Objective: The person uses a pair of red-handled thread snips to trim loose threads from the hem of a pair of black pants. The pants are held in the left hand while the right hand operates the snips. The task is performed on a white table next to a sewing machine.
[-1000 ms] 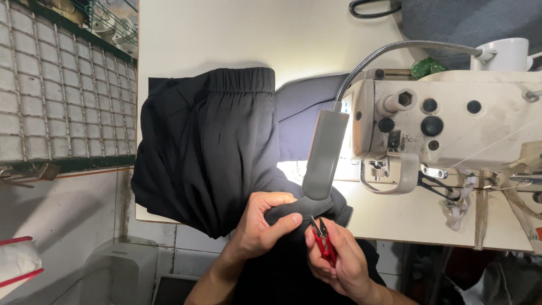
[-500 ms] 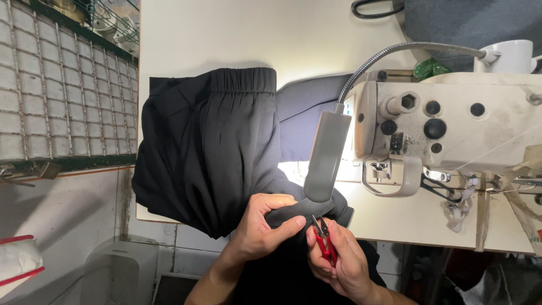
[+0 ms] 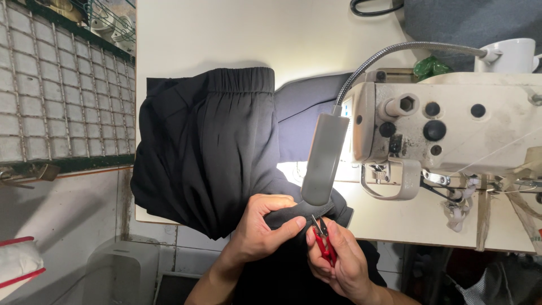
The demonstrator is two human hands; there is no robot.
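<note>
**Thread trimming at the near edge of a black garment**

At the far left, a wire grille (image 3: pixel 62 85) is seen against the wall. To its right, a black garment (image 3: pixel 209 152) with an elastic waistband is spread over the cream tabletop (image 3: pixel 226 34), its lower part hanging over the near edge. A fold of this garment is pinched by the left hand (image 3: pixel 262 229), thumb and fingers closed firmly on the cloth at the near middle of the scene. Just right of it, small red thread snips (image 3: pixel 323 240) are held in the right hand (image 3: pixel 341 262), whose grip is wrapped around the handles; the blades are slightly parted, their tips at the pinched fold. Above, a grey lamp head (image 3: pixel 323 159) on a flexible neck is lit, and the sewing machine (image 3: pixel 451 124) stands at the right.

The step in hand is judged to be the clipping of a loose thread. For the next move, the cloth needs to be kept taut and only the thread taken between the blades.
</note>
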